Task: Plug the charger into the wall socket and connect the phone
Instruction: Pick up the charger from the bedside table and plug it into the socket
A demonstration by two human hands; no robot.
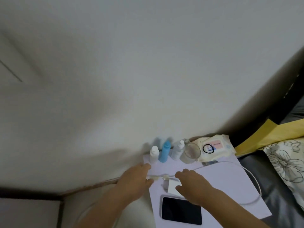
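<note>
A white charger block (pixel 172 186) lies on a white bedside table (pixel 222 181), just beyond a phone (pixel 181 210) that lies screen up, its screen dark. A white cable (pixel 253 180) loops from the charger area out to the right and back. My left hand (pixel 133 180) pinches the cable's end at the table's left edge. My right hand (pixel 194 185) rests over the charger block, fingers curled on it; the grip itself is partly hidden. No wall socket is visible in this view.
Three small bottles, white (pixel 154 153), blue (pixel 165 151) and clear (pixel 178 149), stand at the table's back edge by the wall. A glass (pixel 190 153) and a pack of wipes (pixel 213 147) sit beside them. A bed with a floral pillow (pixel 286 163) is at right.
</note>
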